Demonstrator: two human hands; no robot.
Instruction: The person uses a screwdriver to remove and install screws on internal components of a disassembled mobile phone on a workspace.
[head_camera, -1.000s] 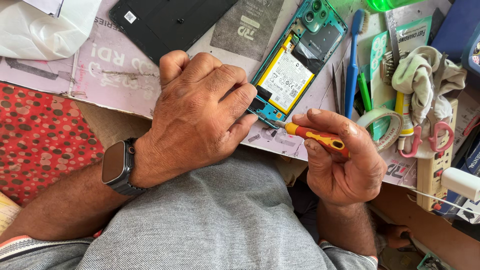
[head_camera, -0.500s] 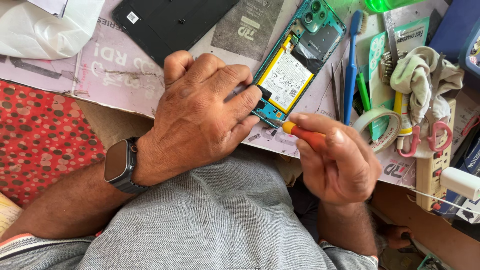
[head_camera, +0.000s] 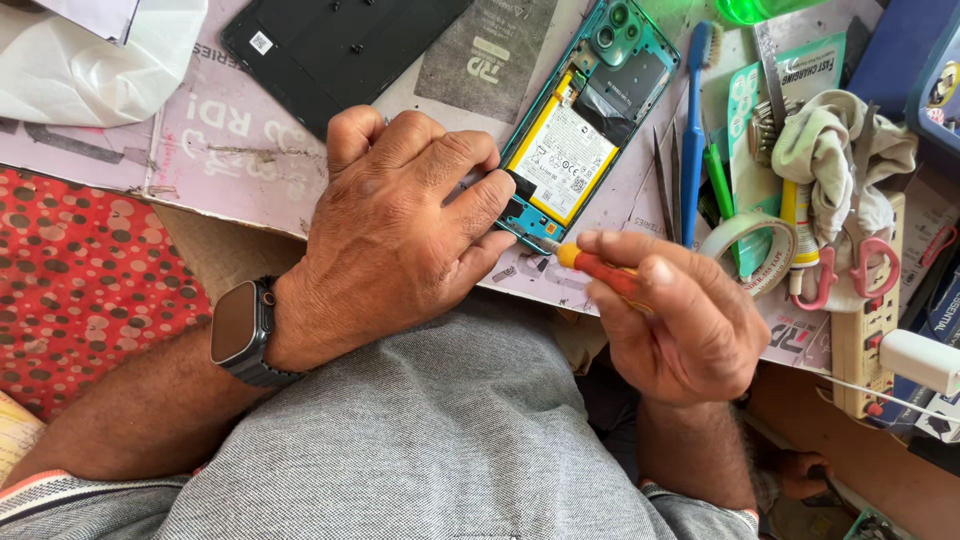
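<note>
Opened smartphone (head_camera: 585, 130), its back cover off and its battery and green frame showing, lies tilted on the work mat (head_camera: 200, 160), just above and between the two hands. The left hand (head_camera: 400, 225) rests knuckles-up on the mat, fingers curled, with its fingertips (head_camera: 495, 190) pressing on the phone's lower end. The right hand (head_camera: 685, 320) is pinched around a small screwdriver (head_camera: 595, 265) with a red and yellow handle, whose tip meets the phone's bottom edge beside the left fingertips. A smartwatch (head_camera: 235, 325) sits on the left wrist. The black back cover (head_camera: 330, 50) lies above the left hand. To the right of the phone lie tweezers (head_camera: 665, 175), a blue toothbrush (head_camera: 695, 120), a tape roll (head_camera: 750, 250) and red-handled scissors (head_camera: 850, 265).
</note>
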